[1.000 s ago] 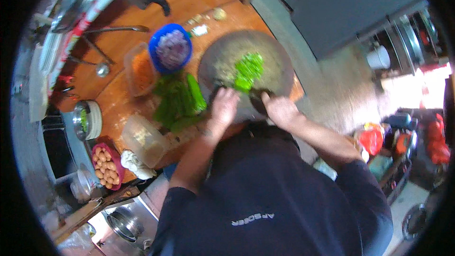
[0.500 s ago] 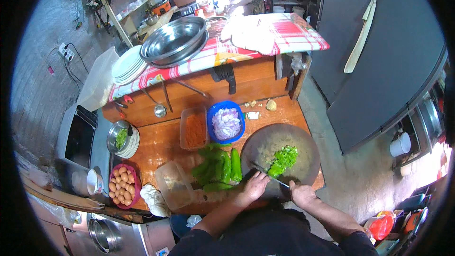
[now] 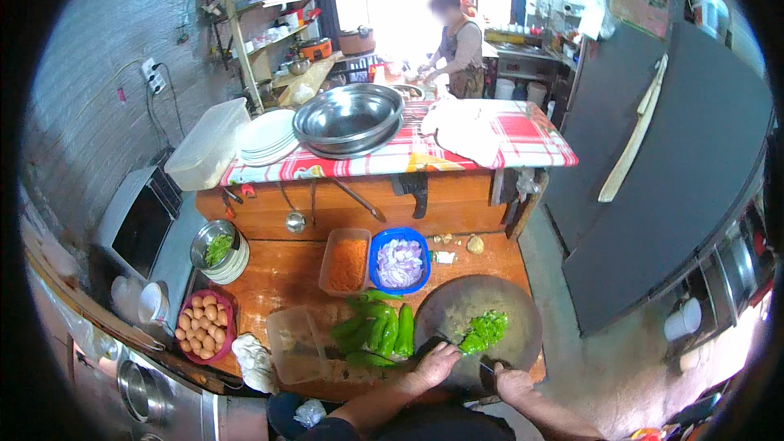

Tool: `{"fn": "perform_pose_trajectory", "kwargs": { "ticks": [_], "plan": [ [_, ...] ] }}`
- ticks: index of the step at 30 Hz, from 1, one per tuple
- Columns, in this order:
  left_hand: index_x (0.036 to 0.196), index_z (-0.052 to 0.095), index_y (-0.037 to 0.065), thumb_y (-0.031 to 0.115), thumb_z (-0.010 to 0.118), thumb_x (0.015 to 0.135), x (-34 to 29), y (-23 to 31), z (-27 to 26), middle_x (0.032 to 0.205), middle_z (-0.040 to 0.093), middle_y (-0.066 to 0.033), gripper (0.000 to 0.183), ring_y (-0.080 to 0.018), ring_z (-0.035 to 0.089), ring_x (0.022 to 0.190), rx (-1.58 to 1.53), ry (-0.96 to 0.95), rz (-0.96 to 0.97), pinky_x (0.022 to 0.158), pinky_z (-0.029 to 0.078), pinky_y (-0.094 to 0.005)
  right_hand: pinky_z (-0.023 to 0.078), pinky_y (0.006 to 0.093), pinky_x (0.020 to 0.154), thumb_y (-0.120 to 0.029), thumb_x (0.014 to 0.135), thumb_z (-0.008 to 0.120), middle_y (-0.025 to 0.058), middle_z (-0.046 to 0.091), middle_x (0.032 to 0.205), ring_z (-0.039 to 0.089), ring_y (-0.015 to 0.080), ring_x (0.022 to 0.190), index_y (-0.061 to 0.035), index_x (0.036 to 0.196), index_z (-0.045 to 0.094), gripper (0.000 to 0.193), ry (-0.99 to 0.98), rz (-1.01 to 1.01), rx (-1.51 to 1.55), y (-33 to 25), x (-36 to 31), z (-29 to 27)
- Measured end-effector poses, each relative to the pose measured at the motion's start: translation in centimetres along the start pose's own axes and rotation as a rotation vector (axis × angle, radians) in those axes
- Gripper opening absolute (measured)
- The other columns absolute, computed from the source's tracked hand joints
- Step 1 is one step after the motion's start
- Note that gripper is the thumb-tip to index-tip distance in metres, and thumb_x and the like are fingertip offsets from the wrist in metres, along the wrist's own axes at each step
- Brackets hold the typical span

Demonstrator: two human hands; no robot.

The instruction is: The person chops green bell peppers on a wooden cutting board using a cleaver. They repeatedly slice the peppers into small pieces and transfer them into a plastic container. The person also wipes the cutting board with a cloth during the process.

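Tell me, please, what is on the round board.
Chopped greens lie there; the right hand holds a knife and the left hand is beside them. The board beneath the greens is hidden.

a chopping block (image 3: 441, 304), plates (image 3: 267, 135) and eggs (image 3: 202, 325) show a kitchen.

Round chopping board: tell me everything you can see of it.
The round chopping board is greyish brown, paler in the middle, darker at the rim, and looks like worn wood. It lies flat at the right end of the orange-brown tabletop, beside whole green peppers. Chopped green pieces rest near its middle. The left hand and the right hand, which grips a knife, are over its near side; whether they touch it is unclear.
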State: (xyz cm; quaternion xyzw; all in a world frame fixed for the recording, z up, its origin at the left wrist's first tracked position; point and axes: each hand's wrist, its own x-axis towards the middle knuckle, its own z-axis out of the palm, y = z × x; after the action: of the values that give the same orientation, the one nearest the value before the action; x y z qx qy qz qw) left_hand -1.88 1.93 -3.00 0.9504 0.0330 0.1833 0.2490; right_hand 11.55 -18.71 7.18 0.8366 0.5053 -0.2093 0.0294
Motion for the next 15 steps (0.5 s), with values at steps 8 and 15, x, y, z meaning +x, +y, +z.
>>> {"fn": "perform_pose_trajectory", "kwargs": {
  "ticks": [8, 15],
  "plan": [
    [0.096, 0.068, 0.008, 0.007, 0.062, 0.082, -0.5, -1.0, 0.7, 0.094, 0.060, -0.0096, 0.015, -0.0318, 0.055, 0.091, 0.017, 0.077, 0.041, 0.078, 0.048, -0.0406, 0.056, 0.0554, 0.079, -0.014, 0.096, 0.045, 0.0272, 0.072, 0.097, 0.072, 0.0431, 0.091, 0.0033, 0.114, 0.054, 0.026, -0.071, 0.082, -0.001, 0.2, 0.9, 0.6],
    [0.097, 0.067, 0.007, 0.004, 0.063, 0.079, -1.4, -1.2, 0.1, 0.093, 0.056, -0.0093, 0.018, -0.0303, 0.054, 0.091, 0.001, 0.098, 0.034, 0.081, 0.048, -0.0383, 0.056, 0.0542, 0.072, -0.024, 0.097, 0.046, 0.0245, 0.072, 0.087, 0.072, 0.0424, 0.083, -0.0024, 0.109, 0.056, 0.027, 0.010, 0.013, -0.036, 1.3, 1.9, 3.0]
  ]
}}
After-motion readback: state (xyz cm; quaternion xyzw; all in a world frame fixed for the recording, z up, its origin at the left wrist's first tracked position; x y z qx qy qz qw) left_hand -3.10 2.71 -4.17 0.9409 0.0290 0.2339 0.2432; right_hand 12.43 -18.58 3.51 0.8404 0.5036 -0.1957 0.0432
